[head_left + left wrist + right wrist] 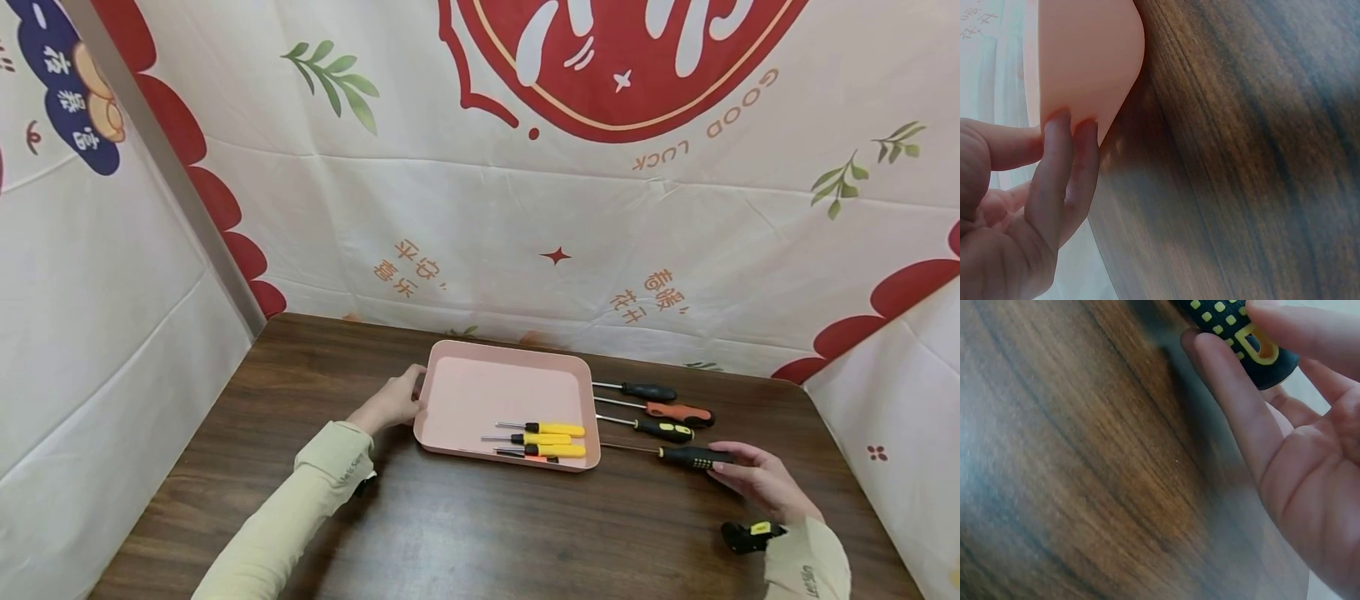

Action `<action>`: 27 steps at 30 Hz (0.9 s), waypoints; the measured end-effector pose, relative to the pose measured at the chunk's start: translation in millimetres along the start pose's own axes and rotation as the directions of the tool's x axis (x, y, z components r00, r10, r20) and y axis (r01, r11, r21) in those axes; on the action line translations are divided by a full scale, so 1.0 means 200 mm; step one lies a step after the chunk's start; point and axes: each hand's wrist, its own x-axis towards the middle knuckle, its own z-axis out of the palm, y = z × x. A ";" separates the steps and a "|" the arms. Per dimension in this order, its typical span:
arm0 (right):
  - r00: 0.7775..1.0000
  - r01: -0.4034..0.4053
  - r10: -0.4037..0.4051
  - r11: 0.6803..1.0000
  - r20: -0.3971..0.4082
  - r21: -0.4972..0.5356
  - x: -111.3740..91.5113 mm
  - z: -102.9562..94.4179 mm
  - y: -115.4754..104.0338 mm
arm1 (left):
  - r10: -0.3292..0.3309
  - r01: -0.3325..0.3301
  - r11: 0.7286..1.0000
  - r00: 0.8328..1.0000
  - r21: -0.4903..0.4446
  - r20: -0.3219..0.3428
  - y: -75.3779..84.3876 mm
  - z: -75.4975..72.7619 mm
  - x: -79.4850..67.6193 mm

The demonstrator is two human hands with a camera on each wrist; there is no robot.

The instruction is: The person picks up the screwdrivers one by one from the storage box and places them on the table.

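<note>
My left hand (396, 400) is at the left side of a shallow pink tray (480, 375). In the left wrist view, bent fingertips (1058, 128) press the tray's outer wall and another digit meets its rim. My right hand (761, 479) pinches the handle end of a black screwdriver (686, 457) with yellow dots, between thumb and fingers. This screwdriver lies on its side, its thin shaft pointing left to the tray. In the tray's front right corner lie small yellow-handled screwdrivers (555, 430), with a red-and-black handle (536, 457) partly hidden beneath one.
Right of the tray, a black screwdriver (648, 391), an orange-and-black one (678, 412) and a black-and-yellow one (663, 429) lie roughly parallel, shafts toward the tray. All rest on a brown wooden table (465, 533). A printed white cloth (480, 217) hangs behind its back edge.
</note>
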 end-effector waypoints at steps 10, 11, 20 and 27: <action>0.993 -0.073 0.049 0.972 -0.110 -0.224 0.02 0.01 -0.02 | 0.000 0.000 1.000 1.000 0.004 -0.009 0.01 0.00 0.00; 0.992 -0.079 0.051 0.967 -0.119 -0.244 0.02 0.02 -0.03 | 0.001 -0.001 1.000 1.000 0.002 -0.008 0.01 0.00 0.00; 0.981 -0.127 0.067 0.932 -0.182 -0.341 0.04 0.04 -0.02 | -0.003 0.003 1.000 1.000 0.010 -0.009 0.01 -0.01 0.00; 0.980 -0.124 0.052 0.915 -0.193 -0.385 0.04 0.05 -0.02 | 0.005 -0.005 1.000 1.000 0.008 -0.011 0.01 0.00 0.00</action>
